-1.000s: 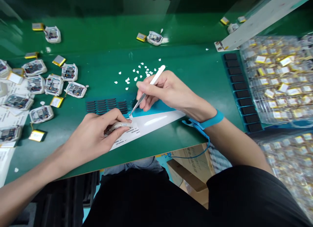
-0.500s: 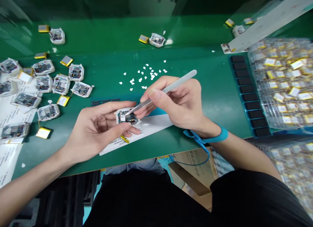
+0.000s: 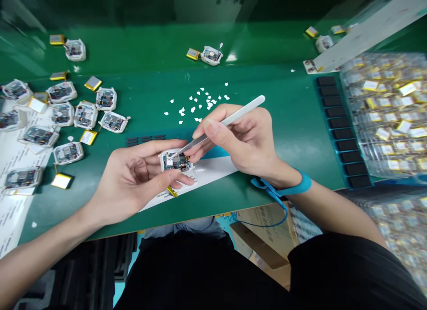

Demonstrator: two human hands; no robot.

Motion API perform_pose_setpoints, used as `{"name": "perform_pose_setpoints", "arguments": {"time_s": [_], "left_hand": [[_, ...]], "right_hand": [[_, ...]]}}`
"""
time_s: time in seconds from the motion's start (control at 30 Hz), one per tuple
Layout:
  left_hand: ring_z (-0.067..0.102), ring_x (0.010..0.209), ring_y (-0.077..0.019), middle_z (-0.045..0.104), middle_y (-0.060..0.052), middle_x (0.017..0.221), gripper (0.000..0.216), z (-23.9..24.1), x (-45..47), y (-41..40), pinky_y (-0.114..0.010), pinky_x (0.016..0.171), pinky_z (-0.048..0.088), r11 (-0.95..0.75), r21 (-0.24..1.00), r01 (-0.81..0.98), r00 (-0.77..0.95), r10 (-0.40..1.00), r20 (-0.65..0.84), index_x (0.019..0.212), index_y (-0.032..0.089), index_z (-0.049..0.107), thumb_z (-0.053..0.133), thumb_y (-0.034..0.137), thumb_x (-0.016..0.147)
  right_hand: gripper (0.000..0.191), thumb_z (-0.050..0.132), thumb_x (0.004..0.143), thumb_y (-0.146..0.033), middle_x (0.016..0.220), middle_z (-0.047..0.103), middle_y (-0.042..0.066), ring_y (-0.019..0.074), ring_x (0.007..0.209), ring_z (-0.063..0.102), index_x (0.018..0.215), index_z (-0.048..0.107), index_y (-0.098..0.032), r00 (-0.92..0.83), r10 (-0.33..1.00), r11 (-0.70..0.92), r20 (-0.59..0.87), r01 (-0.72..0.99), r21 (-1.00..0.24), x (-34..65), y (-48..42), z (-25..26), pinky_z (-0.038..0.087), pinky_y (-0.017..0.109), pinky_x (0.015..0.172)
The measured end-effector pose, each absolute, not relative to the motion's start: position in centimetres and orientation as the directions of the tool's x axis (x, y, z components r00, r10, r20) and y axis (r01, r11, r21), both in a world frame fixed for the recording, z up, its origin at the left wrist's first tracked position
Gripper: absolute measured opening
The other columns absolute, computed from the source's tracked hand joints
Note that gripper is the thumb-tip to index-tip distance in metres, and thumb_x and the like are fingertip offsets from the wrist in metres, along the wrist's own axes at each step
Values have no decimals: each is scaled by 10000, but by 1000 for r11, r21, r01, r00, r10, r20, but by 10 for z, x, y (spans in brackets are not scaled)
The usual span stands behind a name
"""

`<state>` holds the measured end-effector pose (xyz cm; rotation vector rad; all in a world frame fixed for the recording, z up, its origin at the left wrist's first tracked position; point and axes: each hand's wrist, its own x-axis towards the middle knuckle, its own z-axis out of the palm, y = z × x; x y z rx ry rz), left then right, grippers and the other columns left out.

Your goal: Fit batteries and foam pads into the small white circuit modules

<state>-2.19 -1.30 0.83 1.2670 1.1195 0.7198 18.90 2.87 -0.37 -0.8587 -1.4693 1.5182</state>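
My left hand (image 3: 133, 179) is closed around a small white device shell (image 3: 176, 161) with an exposed circuit board, held face up just above the green table (image 3: 273, 101). A gold battery (image 3: 172, 192) hangs beneath it on a wire. My right hand (image 3: 243, 138) pinches silver tweezers (image 3: 220, 125), and their tip touches the top of the board. A white label sheet (image 3: 213, 170) lies under both hands. A blue strap circles my right wrist (image 3: 300, 183).
Several open white devices with gold batteries (image 3: 83, 114) lie at the left, on white paper sheets (image 3: 10, 159). Small white scraps (image 3: 196, 101) are scattered behind my hands. Black foam pads on a blue strip (image 3: 336, 127) and trays of batteries (image 3: 387, 110) fill the right side.
A second ago my left hand pressed the device down on the label sheet with the tweezers at the sheet. The device is now lifted, turned board up, with the tweezer tip on it.
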Motion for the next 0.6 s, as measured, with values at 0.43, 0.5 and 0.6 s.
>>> {"name": "perform_pose_setpoints", "arguments": {"time_s": [0.43,0.5,0.6], "left_hand": [[794,713,-223,799,3,759,371,12,-20,-12,-234,651,687,241,968,65,363,898,-248,1181,147,691,704,76,817],[794,715,-215,802,2,768,374,12,-20,-12,-220,656,684,235,971,45,370,899,-235,1187,145,690,701,66,822],[794,717,-215,806,-4,781,377,11,-20,-12,-217,663,682,235,972,29,371,900,-228,1190,142,696,708,58,822]], "right_hand": [[201,645,972,-336,785,780,16,144,692,773,850,678,-180,-437,891,50,125,-178,-983,188,26,-3,656,214,640],[202,649,969,-342,786,780,14,146,693,773,850,676,-181,-432,895,41,113,-173,-984,188,26,-1,658,217,638],[227,665,955,-377,784,779,14,144,677,769,844,672,-179,-424,901,27,86,-143,-989,188,25,0,657,215,629]]}}
